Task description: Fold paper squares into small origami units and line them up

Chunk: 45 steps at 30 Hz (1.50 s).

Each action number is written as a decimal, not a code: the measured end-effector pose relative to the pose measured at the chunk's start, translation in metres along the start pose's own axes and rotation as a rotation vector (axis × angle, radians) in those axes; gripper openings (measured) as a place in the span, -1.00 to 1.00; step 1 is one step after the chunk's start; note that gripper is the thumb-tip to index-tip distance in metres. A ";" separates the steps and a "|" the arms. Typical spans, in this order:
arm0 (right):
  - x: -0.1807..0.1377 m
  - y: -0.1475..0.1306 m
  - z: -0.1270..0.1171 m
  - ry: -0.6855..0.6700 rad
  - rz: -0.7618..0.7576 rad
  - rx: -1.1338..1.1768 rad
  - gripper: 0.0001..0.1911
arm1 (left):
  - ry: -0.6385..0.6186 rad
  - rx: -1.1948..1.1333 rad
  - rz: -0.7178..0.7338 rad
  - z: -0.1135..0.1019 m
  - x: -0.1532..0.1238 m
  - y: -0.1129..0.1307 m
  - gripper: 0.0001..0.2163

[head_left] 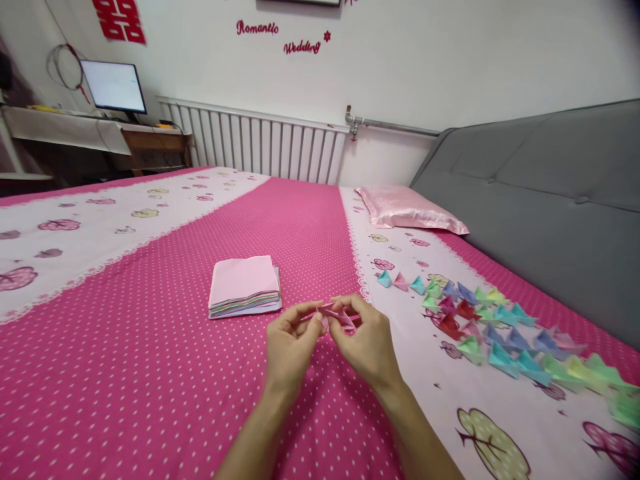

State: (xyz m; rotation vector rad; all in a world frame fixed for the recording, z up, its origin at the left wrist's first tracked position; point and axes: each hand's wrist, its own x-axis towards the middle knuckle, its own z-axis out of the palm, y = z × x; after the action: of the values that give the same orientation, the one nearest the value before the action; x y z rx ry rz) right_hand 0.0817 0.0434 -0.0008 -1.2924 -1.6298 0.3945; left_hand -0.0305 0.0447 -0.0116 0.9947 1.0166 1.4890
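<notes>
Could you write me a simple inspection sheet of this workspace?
Surface: bedspread, dotted pink with white printed bands.
Work things: folded pink paper in hand; paper stack; many paper boats toward the right.
Clutter: pink pillow near the headboard.
Hands: left hand and right hand both pinch the folded pink paper.
Cables: looped cable beside the monitor.
Surroundings: white radiator, red lettering.

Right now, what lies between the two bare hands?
The head view shows a folded pink paper piece, held by the left hand and right hand.
</notes>
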 end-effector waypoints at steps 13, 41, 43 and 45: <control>0.001 -0.001 0.002 -0.023 -0.014 0.056 -0.90 | -0.113 0.010 -0.051 -0.001 0.002 -0.005 -0.77; 0.003 -0.001 -0.008 -0.032 0.040 0.057 -0.86 | -0.029 0.193 0.106 -0.008 0.005 -0.009 -0.81; 0.003 -0.002 -0.007 -0.045 0.063 0.077 -0.86 | -0.024 0.202 0.122 -0.008 0.005 -0.008 -0.81; 0.003 -0.003 -0.007 -0.058 0.081 0.100 -0.86 | -0.015 0.212 0.129 -0.008 0.006 -0.008 -0.82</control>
State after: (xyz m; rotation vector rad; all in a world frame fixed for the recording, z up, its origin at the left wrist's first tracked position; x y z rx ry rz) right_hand 0.0854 0.0430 0.0065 -1.2841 -1.5893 0.5609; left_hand -0.0365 0.0502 -0.0210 1.2404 1.1345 1.4968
